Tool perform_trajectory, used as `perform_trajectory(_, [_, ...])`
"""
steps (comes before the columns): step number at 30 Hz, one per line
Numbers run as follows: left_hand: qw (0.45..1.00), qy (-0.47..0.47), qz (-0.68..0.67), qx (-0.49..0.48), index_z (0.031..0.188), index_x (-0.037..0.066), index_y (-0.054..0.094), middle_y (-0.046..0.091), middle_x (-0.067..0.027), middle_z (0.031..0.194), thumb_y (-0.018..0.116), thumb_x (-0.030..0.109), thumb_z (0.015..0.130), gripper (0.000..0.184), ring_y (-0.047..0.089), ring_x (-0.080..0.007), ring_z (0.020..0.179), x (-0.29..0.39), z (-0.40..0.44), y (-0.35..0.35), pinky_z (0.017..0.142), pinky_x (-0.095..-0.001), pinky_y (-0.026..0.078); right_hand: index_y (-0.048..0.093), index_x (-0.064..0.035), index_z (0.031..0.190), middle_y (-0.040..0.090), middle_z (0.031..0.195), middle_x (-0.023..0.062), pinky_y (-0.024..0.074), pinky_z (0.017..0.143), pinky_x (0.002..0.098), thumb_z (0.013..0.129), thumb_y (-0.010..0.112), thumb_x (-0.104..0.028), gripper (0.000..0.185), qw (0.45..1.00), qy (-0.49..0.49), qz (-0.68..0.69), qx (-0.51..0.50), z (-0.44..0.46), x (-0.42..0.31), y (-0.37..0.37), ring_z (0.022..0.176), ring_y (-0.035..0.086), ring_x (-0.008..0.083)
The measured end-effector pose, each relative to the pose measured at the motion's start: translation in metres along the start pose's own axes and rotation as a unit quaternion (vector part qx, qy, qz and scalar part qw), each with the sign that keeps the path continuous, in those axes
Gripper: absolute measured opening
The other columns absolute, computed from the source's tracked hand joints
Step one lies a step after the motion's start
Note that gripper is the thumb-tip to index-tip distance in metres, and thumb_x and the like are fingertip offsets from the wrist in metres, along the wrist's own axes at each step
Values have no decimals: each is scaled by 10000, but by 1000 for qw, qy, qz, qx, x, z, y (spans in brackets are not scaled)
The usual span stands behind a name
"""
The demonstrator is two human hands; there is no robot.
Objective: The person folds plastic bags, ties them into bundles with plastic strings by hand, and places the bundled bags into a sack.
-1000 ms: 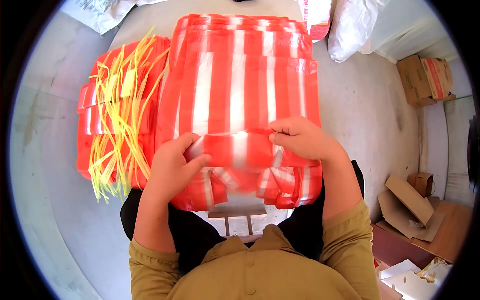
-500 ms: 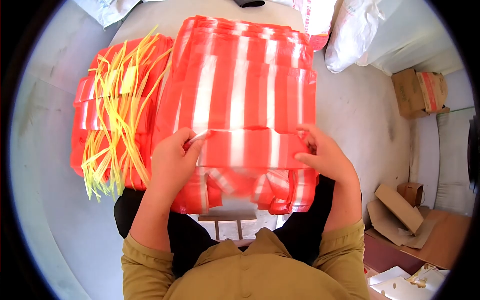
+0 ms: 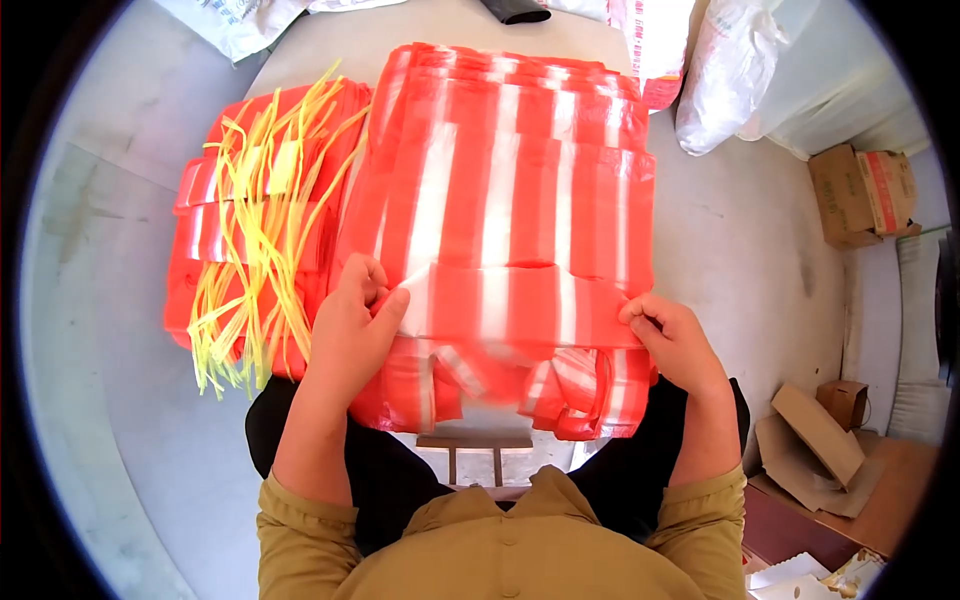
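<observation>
A wide pile of red and white striped plastic sheets or bags (image 3: 500, 190) lies in front of me, with a folded band across its near part. My left hand (image 3: 358, 318) pinches the band's left end between thumb and fingers. At the band's right end, my right hand (image 3: 672, 335) has its fingers closed on the plastic edge. Below the band, crumpled striped ends hang over my lap. On the left is a smaller red stack (image 3: 190, 290), with a bunch of yellow strips (image 3: 250, 240) lying across it.
White sacks (image 3: 730, 70) stand at the back right, and another printed sack (image 3: 235, 20) at the back left. Cardboard boxes (image 3: 850, 195) sit at the right. An opened carton (image 3: 815, 440) rests on a brown surface at the lower right. A dark object (image 3: 515, 10) is at the top.
My right hand has moved right along the band to its end and closed on the edge. My left hand remains at the left end. The band now lies wider and flatter; the view has shifted slightly.
</observation>
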State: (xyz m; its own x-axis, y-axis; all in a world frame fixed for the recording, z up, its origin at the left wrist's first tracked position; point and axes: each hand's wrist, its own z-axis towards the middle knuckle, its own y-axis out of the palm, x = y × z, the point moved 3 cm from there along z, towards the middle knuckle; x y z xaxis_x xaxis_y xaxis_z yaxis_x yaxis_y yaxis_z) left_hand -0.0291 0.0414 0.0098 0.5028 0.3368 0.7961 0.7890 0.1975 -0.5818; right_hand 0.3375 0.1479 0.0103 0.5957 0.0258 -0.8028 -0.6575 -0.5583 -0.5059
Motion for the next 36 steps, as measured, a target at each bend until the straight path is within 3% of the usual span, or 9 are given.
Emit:
perform_trajectory(1, [999,-6,-19,-27,1041,40,568,610,-113,805,732,158,934,229,618,-219,718,-2,-2,-4,658,-344,477,672,-7,1085,614,853,39,494,806,299,994,577,-46,137,1000,-3,8,11,0,0,1,831,566,132])
perform_trajectory(4, [988,115,-56,-88,1150,48,622,625,-122,960,744,106,909,277,640,-194,911,0,-10,-11,732,-333,519,665,-14,1085,633,899,-23,482,813,257,976,617,-24,119,999,31,7,16,-3,-3,0,869,550,75])
perform_trajectory(7, [991,63,-48,-105,1248,56,655,653,-96,1186,740,4,842,418,604,-233,1167,3,-20,-14,1007,-351,481,654,-19,1133,640,985,-13,496,844,274,921,686,-23,215,998,60,7,-25,-7,-7,-2,930,574,88])
perform_trajectory(10, [986,128,54,-90,1262,53,661,661,-128,1203,716,-52,789,487,627,-300,1168,7,-20,-13,1018,-388,494,633,-36,1194,645,1115,25,513,897,316,846,732,-5,363,996,-73,-48,-7,-12,-10,3,1027,616,145])
perform_trajectory(13, [983,146,94,-52,1258,59,667,657,-152,1203,681,-71,771,504,618,-345,1171,7,-20,-9,1019,-394,494,660,-56,1201,647,1185,146,503,947,415,776,768,-35,439,992,-65,-110,23,-15,-22,8,1128,623,362])
perform_trajectory(16, [982,159,93,-32,1253,65,674,653,-146,1162,659,-79,768,506,622,-346,1136,3,-17,-6,980,-400,501,666,-83,1211,627,1184,151,517,927,409,779,746,-14,445,988,-42,-147,36,-16,-22,8,1095,624,385])
perform_trajectory(28, [963,200,174,49,1196,102,749,557,-92,888,684,-79,725,508,557,-289,886,7,-21,5,783,-392,472,728,-130,1231,608,1233,137,553,871,425,805,681,34,459,951,-145,-248,117,-21,-32,5,1048,657,346])
perform_trajectory(31, [962,221,152,56,1164,99,764,538,-95,870,700,-82,717,487,553,-293,874,3,-19,3,788,-386,469,736,-137,1226,607,1227,128,553,870,437,804,691,28,455,950,-148,-247,117,-22,-33,2,1038,655,352])
perform_trajectory(36, [945,284,131,98,1122,89,763,639,-111,1036,731,-67,752,403,610,-296,990,12,-16,-6,890,-369,480,768,-115,1143,609,1220,91,532,771,370,809,705,18,365,970,-110,-196,89,-23,-38,-9,936,637,280])
